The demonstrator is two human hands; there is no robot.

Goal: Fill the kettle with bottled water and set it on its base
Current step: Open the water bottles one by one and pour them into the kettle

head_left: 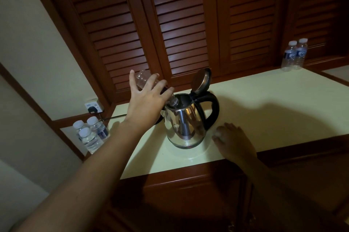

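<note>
We tip the bottle neck-down into the open kettle, left hand doing the pour.

Bottle's long axis slants from upper left down to the kettle mouth, which it touches; it looks nearly empty. Left hand wraps the bottle from above, arm reaching forward. Right hand lies on the desk just right of the kettle, fingers loosely curled, apparently holding nothing, nearer the handle. Lid up. The base is likely behind our left hand, hidden.
</note>
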